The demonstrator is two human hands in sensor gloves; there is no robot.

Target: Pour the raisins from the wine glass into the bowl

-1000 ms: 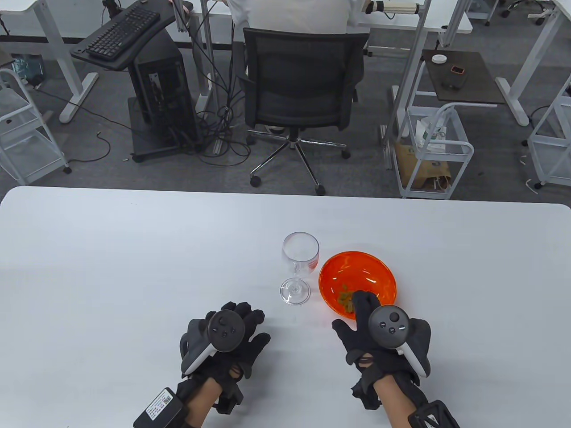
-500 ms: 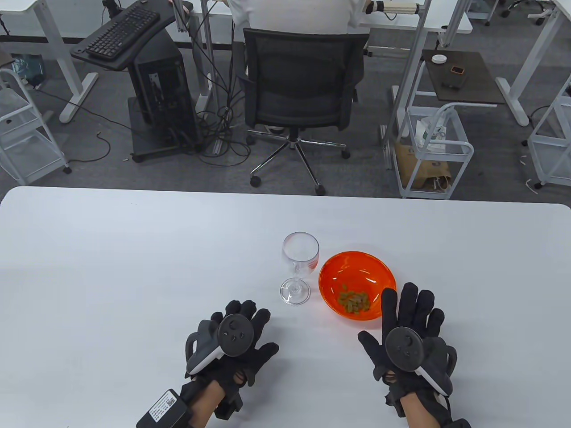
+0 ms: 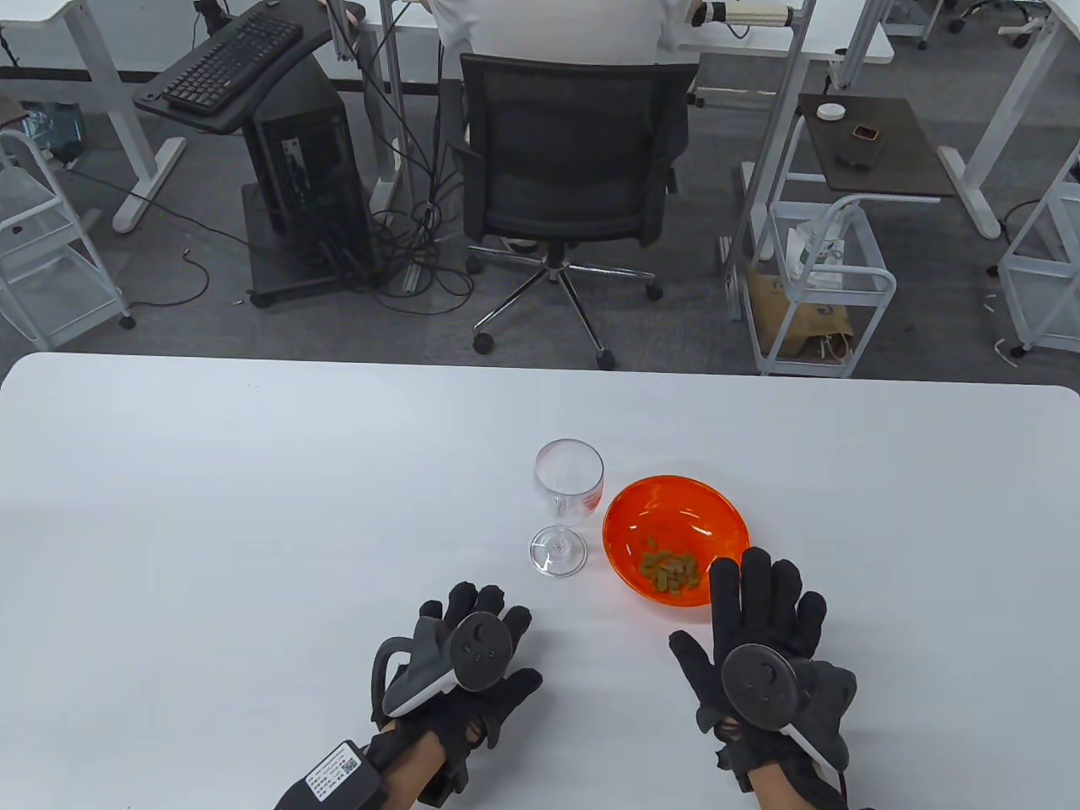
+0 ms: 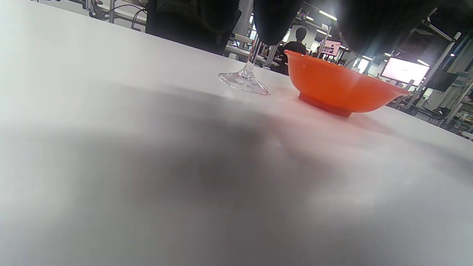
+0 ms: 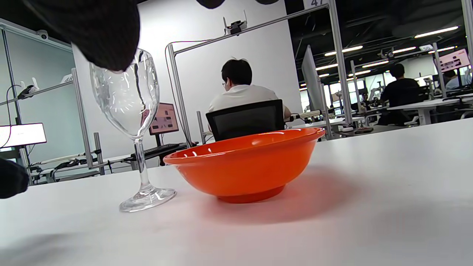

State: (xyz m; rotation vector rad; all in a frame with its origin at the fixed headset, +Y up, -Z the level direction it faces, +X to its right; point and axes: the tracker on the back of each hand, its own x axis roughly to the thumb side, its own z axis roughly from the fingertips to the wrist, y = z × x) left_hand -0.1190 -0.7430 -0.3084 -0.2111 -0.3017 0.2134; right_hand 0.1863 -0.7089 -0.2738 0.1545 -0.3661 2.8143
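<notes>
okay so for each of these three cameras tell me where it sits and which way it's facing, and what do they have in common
Table view: high above, looking down at the white table and the office beyond; shows the left hand and right hand, both with trackers.
Left wrist view: low near the tabletop, facing the wine glass foot and orange bowl; dark fingertips hang from the top edge.
Right wrist view: low, facing the upright, empty glass left of the bowl; a fingertip at top left.
Shared: all three show glass and bowl; only the table view shows the raisins.
</notes>
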